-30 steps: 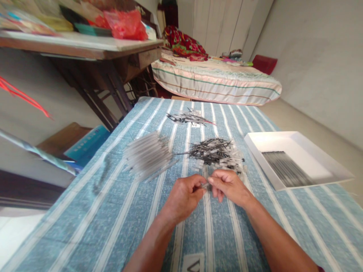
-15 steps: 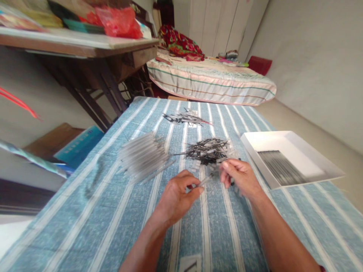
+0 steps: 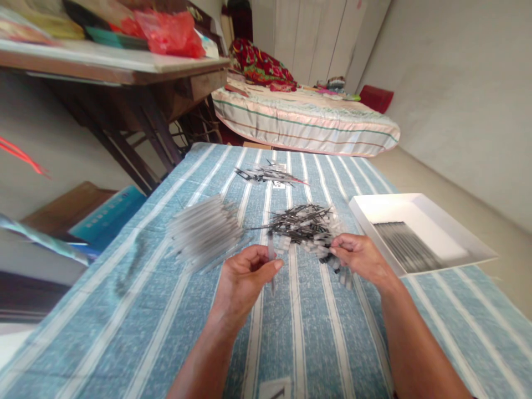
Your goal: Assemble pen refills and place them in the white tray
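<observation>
Moved left since the earlier frame: my left hand [image 3: 243, 271], thumb and finger pinched on a translucent tube [image 3: 271, 247]. My right hand [image 3: 361, 257] bunches its fingers at the pile of black and clear pieces [image 3: 301, 223]; can't tell if holding one. Stacked tubes [image 3: 205, 230] left.

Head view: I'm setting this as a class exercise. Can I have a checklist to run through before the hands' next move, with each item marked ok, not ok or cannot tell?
1. Left hand has hold of the thin tube: ok, pinched between thumb and fingers.
2. Right hand holds a piece: cannot tell; its fingertips are at the near right edge of the mixed pile.
3. Mixed pile separated by colour: not ok; black and translucent pieces lie jumbled.
4. Pale tubes laid side by side: ok, left of the mixed pile.
5. Dark rods lined up inside the white box: ok.
</observation>
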`<state>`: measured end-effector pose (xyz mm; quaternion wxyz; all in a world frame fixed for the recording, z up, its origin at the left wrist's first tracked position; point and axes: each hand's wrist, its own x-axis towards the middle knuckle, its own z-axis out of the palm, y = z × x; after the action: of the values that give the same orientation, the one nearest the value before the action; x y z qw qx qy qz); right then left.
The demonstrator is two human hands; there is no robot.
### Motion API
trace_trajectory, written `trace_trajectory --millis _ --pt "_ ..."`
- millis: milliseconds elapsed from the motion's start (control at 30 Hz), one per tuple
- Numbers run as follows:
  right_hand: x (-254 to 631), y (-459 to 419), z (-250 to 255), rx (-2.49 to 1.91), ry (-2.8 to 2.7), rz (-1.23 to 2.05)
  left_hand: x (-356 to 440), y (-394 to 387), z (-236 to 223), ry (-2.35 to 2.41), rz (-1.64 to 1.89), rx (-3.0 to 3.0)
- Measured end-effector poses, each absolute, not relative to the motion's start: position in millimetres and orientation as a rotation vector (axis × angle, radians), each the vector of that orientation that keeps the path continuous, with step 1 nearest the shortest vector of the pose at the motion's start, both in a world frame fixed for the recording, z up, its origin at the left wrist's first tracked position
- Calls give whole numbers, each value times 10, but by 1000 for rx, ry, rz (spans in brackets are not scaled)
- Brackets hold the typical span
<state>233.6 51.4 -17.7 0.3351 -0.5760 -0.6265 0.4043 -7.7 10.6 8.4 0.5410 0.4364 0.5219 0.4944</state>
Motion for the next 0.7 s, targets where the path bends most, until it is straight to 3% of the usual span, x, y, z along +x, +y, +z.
trace_trajectory --millis 433,700 --pt "2320 572 -353 -1661 -2010 573 -70 108 109 1266 1316 949" --pt "2241 520 -267 -1713 -2175 553 -82 111 137 1251 1373 900"
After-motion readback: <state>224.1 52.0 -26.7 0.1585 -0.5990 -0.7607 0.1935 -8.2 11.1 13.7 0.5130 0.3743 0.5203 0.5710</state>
